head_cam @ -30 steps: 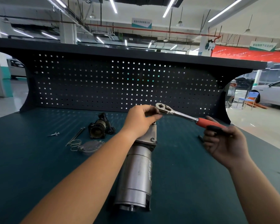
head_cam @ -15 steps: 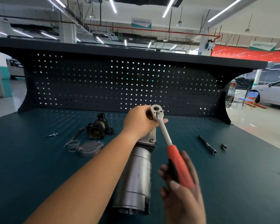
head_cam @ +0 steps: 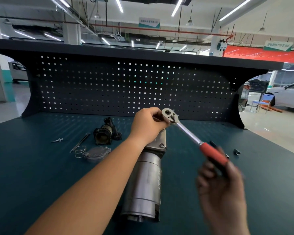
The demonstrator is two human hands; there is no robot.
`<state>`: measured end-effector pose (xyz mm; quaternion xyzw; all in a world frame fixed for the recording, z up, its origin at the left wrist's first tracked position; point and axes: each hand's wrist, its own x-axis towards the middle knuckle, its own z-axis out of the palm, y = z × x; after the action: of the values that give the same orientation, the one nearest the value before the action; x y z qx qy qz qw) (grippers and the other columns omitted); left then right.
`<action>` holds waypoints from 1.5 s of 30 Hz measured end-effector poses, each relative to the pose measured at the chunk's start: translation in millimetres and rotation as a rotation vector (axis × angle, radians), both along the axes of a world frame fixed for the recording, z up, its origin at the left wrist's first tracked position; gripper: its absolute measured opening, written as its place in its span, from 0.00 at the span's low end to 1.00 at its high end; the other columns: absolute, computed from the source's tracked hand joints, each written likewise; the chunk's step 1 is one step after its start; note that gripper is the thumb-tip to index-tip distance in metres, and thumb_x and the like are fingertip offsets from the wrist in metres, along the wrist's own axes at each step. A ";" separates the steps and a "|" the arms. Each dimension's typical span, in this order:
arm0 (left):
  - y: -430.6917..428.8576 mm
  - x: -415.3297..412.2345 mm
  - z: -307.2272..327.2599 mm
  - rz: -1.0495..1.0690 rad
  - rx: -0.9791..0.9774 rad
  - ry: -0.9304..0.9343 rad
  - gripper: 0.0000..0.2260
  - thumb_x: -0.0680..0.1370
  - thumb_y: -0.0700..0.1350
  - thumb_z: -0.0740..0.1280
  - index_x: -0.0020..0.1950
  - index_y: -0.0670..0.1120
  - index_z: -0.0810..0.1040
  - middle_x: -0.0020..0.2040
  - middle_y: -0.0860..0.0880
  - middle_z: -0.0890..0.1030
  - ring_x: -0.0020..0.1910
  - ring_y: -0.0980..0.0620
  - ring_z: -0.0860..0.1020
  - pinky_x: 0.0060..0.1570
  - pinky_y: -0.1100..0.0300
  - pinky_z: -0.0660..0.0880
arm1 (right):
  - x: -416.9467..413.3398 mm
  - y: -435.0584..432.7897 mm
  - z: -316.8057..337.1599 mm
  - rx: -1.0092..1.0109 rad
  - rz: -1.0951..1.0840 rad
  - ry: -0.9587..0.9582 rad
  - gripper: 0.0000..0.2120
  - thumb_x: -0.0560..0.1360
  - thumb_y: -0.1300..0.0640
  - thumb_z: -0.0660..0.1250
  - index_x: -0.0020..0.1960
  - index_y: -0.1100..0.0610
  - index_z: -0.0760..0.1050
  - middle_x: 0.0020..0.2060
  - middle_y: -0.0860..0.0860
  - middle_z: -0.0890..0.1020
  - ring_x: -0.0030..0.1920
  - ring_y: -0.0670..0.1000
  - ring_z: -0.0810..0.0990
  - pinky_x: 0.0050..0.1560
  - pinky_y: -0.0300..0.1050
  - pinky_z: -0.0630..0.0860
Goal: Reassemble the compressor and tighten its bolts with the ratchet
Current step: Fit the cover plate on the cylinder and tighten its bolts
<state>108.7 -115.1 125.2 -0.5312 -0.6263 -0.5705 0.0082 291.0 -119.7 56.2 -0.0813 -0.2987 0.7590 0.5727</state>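
Note:
The silver cylindrical compressor [head_cam: 144,187] lies lengthwise on the dark green bench, its bolted end pointing away from me. My left hand [head_cam: 147,126] grips the far end of the compressor and steadies the ratchet's head. The ratchet [head_cam: 185,130] has a chrome head and shaft and a red handle. It slants from the compressor's far end down to the right. My right hand [head_cam: 221,184], blurred by motion, is closed around the lower end of the red handle.
Left of the compressor lie a dark housing part [head_cam: 105,131], a round cover plate [head_cam: 96,154], wire rings [head_cam: 80,150], a long bolt [head_cam: 81,141] and a small screw [head_cam: 57,140]. A small socket [head_cam: 236,151] lies at the right. A perforated back panel [head_cam: 126,89] closes the bench's far side.
The ratchet handle swung from the right down toward me, then back out to the right. My left hand stayed on the ratchet's head and the compressor's end.

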 end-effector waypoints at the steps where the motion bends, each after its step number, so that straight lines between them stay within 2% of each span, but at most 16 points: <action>1: 0.1 1.0 -0.2 0.000 -0.008 0.008 0.08 0.69 0.41 0.76 0.34 0.51 0.79 0.34 0.57 0.81 0.34 0.63 0.78 0.40 0.65 0.76 | 3.6 18.6 5.0 -0.024 -0.005 0.017 0.12 0.68 0.51 0.62 0.46 0.50 0.82 0.27 0.48 0.74 0.24 0.42 0.68 0.22 0.30 0.63; 4: 0.5 2.2 0.2 -0.010 -0.017 -0.003 0.05 0.69 0.45 0.76 0.40 0.46 0.82 0.39 0.53 0.84 0.41 0.56 0.81 0.46 0.57 0.79 | 3.0 72.4 20.8 -0.045 -0.003 0.006 0.10 0.77 0.51 0.57 0.51 0.50 0.76 0.27 0.48 0.68 0.24 0.42 0.66 0.24 0.30 0.64; 7: 0.7 0.5 0.1 -0.001 -0.012 -0.028 0.07 0.70 0.47 0.76 0.44 0.46 0.83 0.40 0.53 0.84 0.40 0.58 0.81 0.45 0.59 0.78 | -2.0 99.1 30.9 0.035 0.031 0.050 0.11 0.74 0.50 0.60 0.54 0.48 0.74 0.27 0.47 0.72 0.26 0.41 0.68 0.26 0.30 0.66; 12: 2.5 -0.8 0.1 0.011 -0.036 -0.031 0.04 0.71 0.49 0.75 0.43 0.53 0.82 0.39 0.60 0.82 0.38 0.64 0.79 0.43 0.65 0.76 | 0.9 80.6 -2.7 0.141 -0.158 -0.035 0.02 0.74 0.55 0.62 0.45 0.49 0.70 0.27 0.44 0.71 0.25 0.40 0.66 0.25 0.32 0.63; 15: 1.8 -1.1 0.8 0.009 -0.059 0.006 0.04 0.70 0.50 0.74 0.42 0.55 0.82 0.38 0.62 0.81 0.39 0.66 0.79 0.43 0.65 0.76 | 1.3 38.6 -29.3 0.274 -0.449 -0.261 0.17 0.75 0.68 0.64 0.41 0.45 0.72 0.26 0.45 0.72 0.25 0.43 0.68 0.26 0.33 0.65; 19: 1.5 -1.0 1.0 -0.003 -0.070 0.049 0.05 0.70 0.48 0.75 0.41 0.56 0.81 0.37 0.61 0.81 0.41 0.63 0.79 0.44 0.62 0.76 | -23.4 -31.5 -43.0 0.462 -0.480 -0.341 0.26 0.60 0.60 0.71 0.54 0.38 0.76 0.44 0.58 0.79 0.39 0.57 0.73 0.42 0.45 0.69; 22: 2.7 -1.5 0.3 0.028 -0.088 0.082 0.05 0.70 0.45 0.74 0.43 0.54 0.82 0.37 0.60 0.80 0.40 0.61 0.79 0.42 0.63 0.74 | -40.8 -62.6 -39.6 0.656 -0.363 -0.490 0.33 0.58 0.53 0.72 0.61 0.34 0.73 0.54 0.47 0.81 0.47 0.48 0.80 0.48 0.36 0.75; 24: 3.5 -1.8 -0.4 0.049 -0.081 0.086 0.06 0.70 0.45 0.74 0.40 0.56 0.81 0.36 0.60 0.81 0.40 0.60 0.80 0.41 0.63 0.75 | -49.4 -71.2 -32.5 0.758 -0.323 -0.578 0.35 0.57 0.47 0.71 0.63 0.32 0.70 0.58 0.35 0.76 0.55 0.44 0.78 0.56 0.37 0.73; 26: 4.2 -1.6 -1.0 0.044 -0.045 0.043 0.08 0.69 0.45 0.75 0.38 0.56 0.80 0.37 0.58 0.83 0.39 0.59 0.81 0.42 0.62 0.77 | -54.9 -73.9 -24.9 0.804 -0.298 -0.584 0.37 0.58 0.46 0.72 0.66 0.36 0.66 0.60 0.26 0.70 0.62 0.36 0.72 0.58 0.29 0.69; 29: 3.9 -0.1 -2.2 0.018 0.016 -0.032 0.10 0.65 0.47 0.79 0.36 0.54 0.79 0.33 0.56 0.82 0.34 0.59 0.80 0.38 0.66 0.76 | -56.8 -72.2 -17.4 0.829 -0.203 -0.540 0.39 0.58 0.52 0.77 0.66 0.39 0.66 0.57 0.25 0.71 0.60 0.30 0.70 0.48 0.21 0.69; 32: 4.2 0.0 -3.2 0.011 0.028 -0.038 0.09 0.66 0.46 0.79 0.35 0.53 0.79 0.32 0.55 0.82 0.33 0.58 0.79 0.37 0.64 0.76 | -47.4 -67.4 -16.6 0.876 -0.183 -0.534 0.38 0.58 0.50 0.75 0.67 0.36 0.69 0.58 0.28 0.74 0.59 0.33 0.73 0.49 0.23 0.71; 34: 4.8 -1.4 -3.1 0.020 0.025 -0.030 0.09 0.69 0.41 0.76 0.36 0.52 0.79 0.35 0.53 0.83 0.36 0.56 0.81 0.40 0.61 0.78 | -34.7 -60.0 -23.3 0.849 -0.178 -0.506 0.38 0.58 0.52 0.73 0.66 0.34 0.69 0.60 0.34 0.76 0.60 0.38 0.76 0.53 0.28 0.72; 36: 4.4 -4.0 -2.8 0.014 0.039 -0.033 0.07 0.70 0.38 0.75 0.37 0.49 0.80 0.36 0.51 0.84 0.34 0.58 0.80 0.38 0.63 0.78 | -19.7 -44.3 -26.3 0.735 -0.168 -0.420 0.33 0.58 0.56 0.71 0.62 0.37 0.74 0.58 0.40 0.80 0.53 0.41 0.80 0.51 0.32 0.74; 39: 1.6 -6.0 -2.7 -0.023 0.061 -0.056 0.11 0.70 0.38 0.75 0.34 0.52 0.79 0.32 0.57 0.81 0.32 0.63 0.78 0.36 0.69 0.76 | -0.6 -9.6 -23.5 0.516 -0.104 -0.195 0.22 0.60 0.57 0.73 0.51 0.39 0.82 0.41 0.45 0.84 0.33 0.41 0.78 0.31 0.35 0.69; 41: 1.2 -5.4 -3.2 -0.039 0.056 -0.053 0.13 0.70 0.38 0.75 0.33 0.54 0.78 0.31 0.60 0.80 0.33 0.64 0.78 0.38 0.70 0.76 | 6.6 16.0 -17.5 0.315 0.002 0.045 0.21 0.62 0.52 0.74 0.55 0.42 0.81 0.38 0.50 0.82 0.31 0.43 0.76 0.27 0.32 0.66; 45: 3.1 -2.4 -2.5 -0.054 0.043 -0.059 0.06 0.70 0.40 0.75 0.38 0.49 0.81 0.35 0.57 0.82 0.34 0.61 0.79 0.40 0.67 0.77 | 8.7 74.3 6.2 0.159 0.033 0.103 0.15 0.72 0.49 0.59 0.55 0.43 0.78 0.33 0.46 0.75 0.30 0.43 0.72 0.25 0.33 0.64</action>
<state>106.3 -112.0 122.7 -0.5306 -0.5995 -0.5990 -0.0142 299.7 -45.4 62.4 0.0083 -0.3294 0.7454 0.5795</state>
